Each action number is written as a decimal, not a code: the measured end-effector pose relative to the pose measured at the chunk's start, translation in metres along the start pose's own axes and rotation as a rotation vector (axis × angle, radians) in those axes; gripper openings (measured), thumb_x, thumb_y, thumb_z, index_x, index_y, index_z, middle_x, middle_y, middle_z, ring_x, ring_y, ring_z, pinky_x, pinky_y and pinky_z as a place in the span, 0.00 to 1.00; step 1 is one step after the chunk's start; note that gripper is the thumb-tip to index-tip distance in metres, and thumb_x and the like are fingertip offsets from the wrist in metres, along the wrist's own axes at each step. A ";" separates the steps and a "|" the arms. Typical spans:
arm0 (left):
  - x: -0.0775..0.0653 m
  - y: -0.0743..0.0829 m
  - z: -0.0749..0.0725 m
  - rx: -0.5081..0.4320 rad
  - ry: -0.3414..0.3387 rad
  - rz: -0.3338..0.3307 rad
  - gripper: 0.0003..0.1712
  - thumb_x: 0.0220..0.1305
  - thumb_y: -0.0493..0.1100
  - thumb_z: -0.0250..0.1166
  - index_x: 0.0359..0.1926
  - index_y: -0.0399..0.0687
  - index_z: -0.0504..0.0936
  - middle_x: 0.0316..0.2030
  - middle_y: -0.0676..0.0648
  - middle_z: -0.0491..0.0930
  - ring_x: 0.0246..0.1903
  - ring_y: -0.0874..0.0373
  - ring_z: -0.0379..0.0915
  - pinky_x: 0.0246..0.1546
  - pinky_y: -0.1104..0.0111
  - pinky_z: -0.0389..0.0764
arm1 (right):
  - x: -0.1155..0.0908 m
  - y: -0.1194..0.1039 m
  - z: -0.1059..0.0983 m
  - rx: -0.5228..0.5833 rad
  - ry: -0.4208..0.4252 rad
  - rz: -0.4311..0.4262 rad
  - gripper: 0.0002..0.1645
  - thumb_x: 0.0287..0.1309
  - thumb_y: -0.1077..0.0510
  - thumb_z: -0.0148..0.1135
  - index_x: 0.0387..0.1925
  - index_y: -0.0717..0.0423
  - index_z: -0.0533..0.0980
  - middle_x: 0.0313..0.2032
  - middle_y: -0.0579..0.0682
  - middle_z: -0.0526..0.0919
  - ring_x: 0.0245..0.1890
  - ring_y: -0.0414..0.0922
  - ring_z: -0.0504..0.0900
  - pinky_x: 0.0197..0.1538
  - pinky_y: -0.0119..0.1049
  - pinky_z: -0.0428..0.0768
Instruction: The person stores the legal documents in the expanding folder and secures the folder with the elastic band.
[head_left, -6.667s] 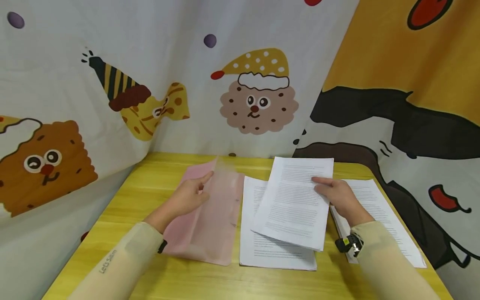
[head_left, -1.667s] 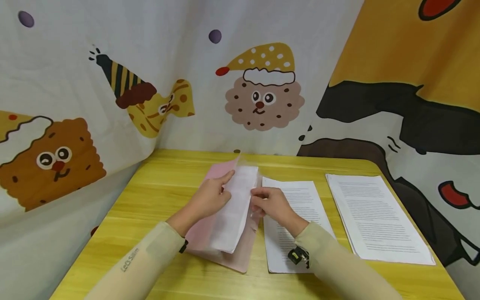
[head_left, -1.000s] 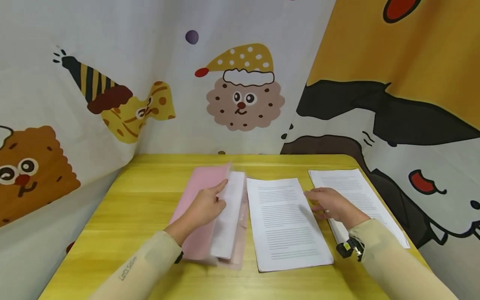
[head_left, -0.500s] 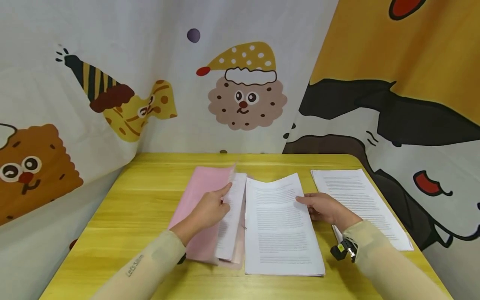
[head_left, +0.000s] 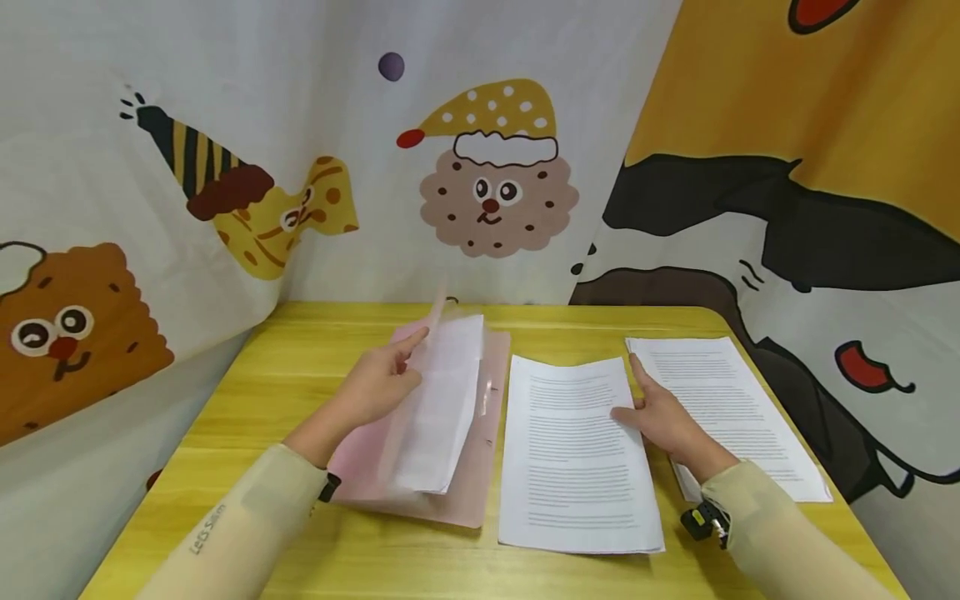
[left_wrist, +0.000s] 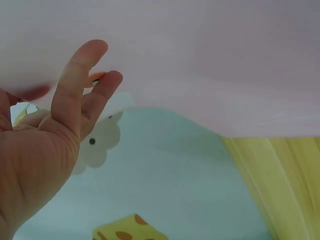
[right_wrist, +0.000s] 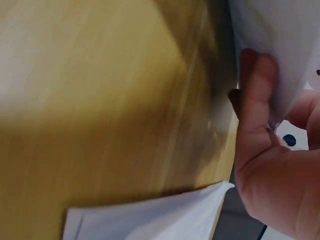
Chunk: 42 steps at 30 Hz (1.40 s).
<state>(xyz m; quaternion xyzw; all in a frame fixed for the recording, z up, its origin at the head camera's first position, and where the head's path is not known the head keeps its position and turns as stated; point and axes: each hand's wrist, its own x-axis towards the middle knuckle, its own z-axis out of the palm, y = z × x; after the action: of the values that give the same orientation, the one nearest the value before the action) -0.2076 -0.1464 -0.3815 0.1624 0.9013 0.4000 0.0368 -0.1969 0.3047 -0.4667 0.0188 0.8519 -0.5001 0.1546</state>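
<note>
A pink folder (head_left: 491, 421) lies left of centre, with white printed sheets (head_left: 448, 400) inside it. My left hand (head_left: 371, 387) pinches the edge of its lifted sleeve; in the left wrist view the pink film (left_wrist: 200, 65) passes between thumb and fingers, the thumb blurred behind it. Right of the folder, a stack of printed pages (head_left: 573, 458) is gripped at its right edge by my right hand (head_left: 667, 421), thumb on top. The right wrist view shows fingers (right_wrist: 257, 95) curled beneath that stack, its far edge bowed upward.
Another stack of printed pages (head_left: 738, 417) lies at the right of the wooden table (head_left: 277, 400), partly behind my right hand. A white curtain (head_left: 337, 75) with cartoon prints hangs behind the table.
The loose sheets once held by my right hand are now in the folder. My right hand has taken hold of the middle stack. My left hand has moved left, lifting the sleeve.
</note>
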 end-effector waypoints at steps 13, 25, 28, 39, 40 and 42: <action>-0.002 -0.008 -0.016 -0.080 -0.005 -0.030 0.39 0.74 0.39 0.55 0.84 0.58 0.62 0.23 0.49 0.79 0.14 0.62 0.47 0.17 0.70 0.61 | -0.009 -0.019 -0.032 -0.219 0.148 -0.108 0.22 0.78 0.54 0.59 0.66 0.54 0.83 0.72 0.59 0.79 0.69 0.56 0.77 0.62 0.41 0.81; -0.003 -0.007 -0.012 -0.101 0.009 0.024 0.37 0.72 0.35 0.55 0.81 0.49 0.66 0.79 0.42 0.67 0.18 0.60 0.51 0.19 0.70 0.66 | 0.011 -0.066 -0.045 -0.148 0.084 -0.102 0.25 0.77 0.49 0.62 0.69 0.50 0.81 0.76 0.58 0.74 0.51 0.49 0.82 0.44 0.32 0.84; -0.003 -0.005 -0.008 -0.080 0.008 0.028 0.38 0.71 0.35 0.55 0.81 0.49 0.66 0.75 0.37 0.73 0.22 0.58 0.56 0.22 0.70 0.68 | 0.019 -0.073 -0.044 -0.140 0.060 -0.082 0.25 0.76 0.50 0.62 0.69 0.51 0.81 0.76 0.60 0.73 0.47 0.48 0.84 0.44 0.33 0.85; 0.000 -0.003 -0.001 -0.047 -0.004 0.024 0.39 0.70 0.35 0.57 0.81 0.49 0.67 0.28 0.40 0.76 0.26 0.55 0.60 0.24 0.69 0.67 | 0.036 -0.093 -0.037 -0.174 0.015 -0.038 0.25 0.77 0.54 0.60 0.69 0.55 0.80 0.75 0.64 0.73 0.49 0.49 0.83 0.44 0.35 0.85; 0.000 -0.003 -0.001 -0.042 -0.006 0.017 0.39 0.70 0.35 0.57 0.81 0.50 0.66 0.29 0.40 0.76 0.28 0.54 0.61 0.25 0.68 0.68 | 0.037 -0.094 -0.036 -0.174 0.012 -0.038 0.25 0.77 0.54 0.60 0.69 0.56 0.80 0.74 0.64 0.74 0.48 0.49 0.83 0.44 0.35 0.85; 0.000 -0.003 -0.001 -0.036 -0.012 0.008 0.39 0.70 0.36 0.57 0.82 0.51 0.66 0.30 0.39 0.77 0.30 0.52 0.63 0.26 0.67 0.69 | 0.039 -0.095 -0.035 -0.181 0.005 -0.041 0.24 0.77 0.54 0.60 0.69 0.56 0.80 0.73 0.64 0.75 0.49 0.50 0.83 0.45 0.35 0.84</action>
<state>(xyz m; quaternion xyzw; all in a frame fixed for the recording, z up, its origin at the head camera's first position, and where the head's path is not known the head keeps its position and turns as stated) -0.2082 -0.1487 -0.3830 0.1677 0.8930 0.4153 0.0435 -0.2600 0.2826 -0.3811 -0.0112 0.8942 -0.4239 0.1433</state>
